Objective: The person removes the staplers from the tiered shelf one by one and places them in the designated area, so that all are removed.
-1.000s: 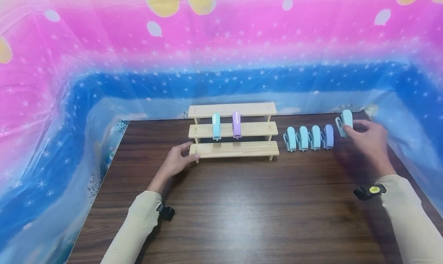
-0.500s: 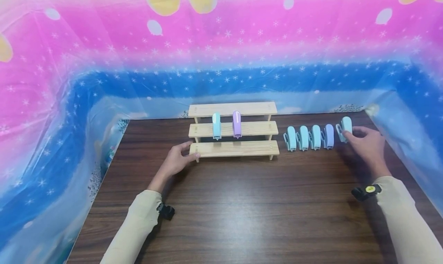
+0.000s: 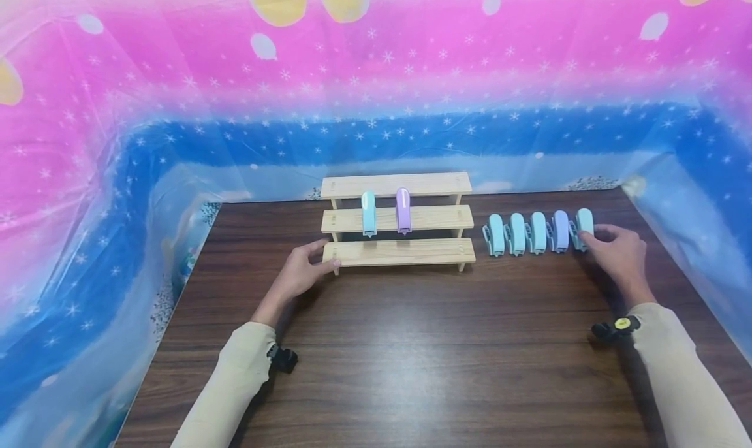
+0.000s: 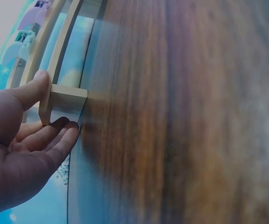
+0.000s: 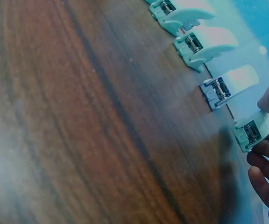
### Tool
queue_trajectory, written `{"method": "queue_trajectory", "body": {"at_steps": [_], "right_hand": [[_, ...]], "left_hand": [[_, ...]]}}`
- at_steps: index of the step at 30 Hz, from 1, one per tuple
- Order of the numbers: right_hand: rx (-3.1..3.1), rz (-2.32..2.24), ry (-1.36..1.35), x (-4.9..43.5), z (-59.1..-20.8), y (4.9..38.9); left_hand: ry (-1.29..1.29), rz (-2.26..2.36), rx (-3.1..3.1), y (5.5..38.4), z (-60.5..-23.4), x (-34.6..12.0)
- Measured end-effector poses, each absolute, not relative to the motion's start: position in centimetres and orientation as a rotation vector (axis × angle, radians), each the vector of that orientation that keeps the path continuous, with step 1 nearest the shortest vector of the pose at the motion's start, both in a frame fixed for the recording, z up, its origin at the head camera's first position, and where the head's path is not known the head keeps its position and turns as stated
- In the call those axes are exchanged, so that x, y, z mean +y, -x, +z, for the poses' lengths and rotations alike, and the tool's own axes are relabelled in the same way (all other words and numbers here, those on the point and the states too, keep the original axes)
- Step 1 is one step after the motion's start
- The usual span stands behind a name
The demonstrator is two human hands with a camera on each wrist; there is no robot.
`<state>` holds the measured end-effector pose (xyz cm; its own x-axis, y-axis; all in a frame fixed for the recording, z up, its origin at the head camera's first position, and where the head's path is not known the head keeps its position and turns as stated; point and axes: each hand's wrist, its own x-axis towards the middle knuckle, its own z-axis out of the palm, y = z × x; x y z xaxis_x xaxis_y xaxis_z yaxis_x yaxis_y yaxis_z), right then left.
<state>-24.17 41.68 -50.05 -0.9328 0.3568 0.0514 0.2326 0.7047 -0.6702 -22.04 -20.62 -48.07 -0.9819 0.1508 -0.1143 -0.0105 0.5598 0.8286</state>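
Observation:
My left hand [image 3: 301, 269] holds the left end of the lowest step of a three-step wooden rack [image 3: 399, 253], thumb on the board's top and fingers below it, as the left wrist view shows. At the right, my right hand [image 3: 620, 252] pinches a mint stapler [image 3: 583, 228], small and rounded, with a metal spring [image 5: 251, 133] showing at its end. It is at the right end of a row, beside a lilac stapler [image 3: 560, 231]. Whether it touches the table is unclear.
More mint staplers [image 3: 516, 234] stand in that row, right of the rack. A mint stapler [image 3: 368, 214] and a purple stapler [image 3: 403, 211] sit on the middle step. A patterned cloth [image 3: 376, 134] hangs behind the brown table [image 3: 411, 343].
My right hand has brought the mint stapler down and slightly left, to the row's end beside the lilac one. The left hand has stayed on the rack.

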Motion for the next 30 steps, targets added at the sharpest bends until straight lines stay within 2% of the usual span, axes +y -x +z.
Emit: {"method": "queue_trajectory", "body": {"at_steps": [20, 30], "right_hand": [[-2.754, 1.093, 0.531, 42.1, -50.7, 24.2], [-2.609, 1.075, 0.426, 41.1, -48.2, 23.8]], "left_hand": [[-0.133, 1.407, 2.614, 22.1, -48.1, -20.6], [-0.137, 1.412, 2.613, 22.2, -48.2, -20.7]]}}
